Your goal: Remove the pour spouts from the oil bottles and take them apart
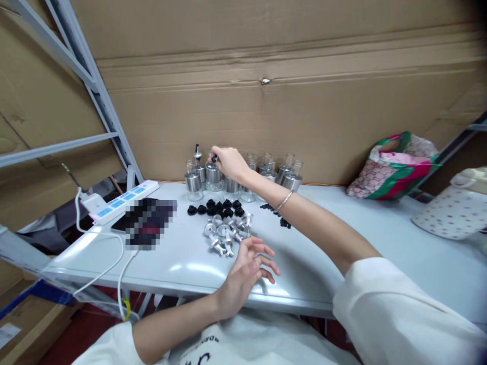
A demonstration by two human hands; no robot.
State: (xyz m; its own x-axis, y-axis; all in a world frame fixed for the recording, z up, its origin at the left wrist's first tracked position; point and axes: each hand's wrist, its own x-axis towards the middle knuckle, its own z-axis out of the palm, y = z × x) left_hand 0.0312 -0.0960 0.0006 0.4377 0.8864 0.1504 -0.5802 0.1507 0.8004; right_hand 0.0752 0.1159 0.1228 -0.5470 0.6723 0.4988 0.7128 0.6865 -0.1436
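Observation:
My right hand (pixel 227 161) reaches to the back row and is closed round a black-tipped pourer top at the neck of a glass and steel bottle (pixel 214 177). Left of it stands a bottle with a pourer fitted (pixel 200 167). Several bottles without tops (pixel 292 181) stand to the right, partly behind my forearm. My left hand (pixel 247 276) hovers over the front edge, fingers apart, holding nothing. Beyond it lie a pile of silver pourer parts (pixel 224 232), several black stoppers (pixel 218 208) and small black pieces (pixel 283 221).
On the left lie a power strip (pixel 129 200) with a white charger and cable, and a dark device (pixel 146 220), partly pixelated. A patterned bag (pixel 393 167) and a dotted white container (pixel 452 210) are at the right. Cardboard (pixel 285 111) stands behind the table (pixel 182 263).

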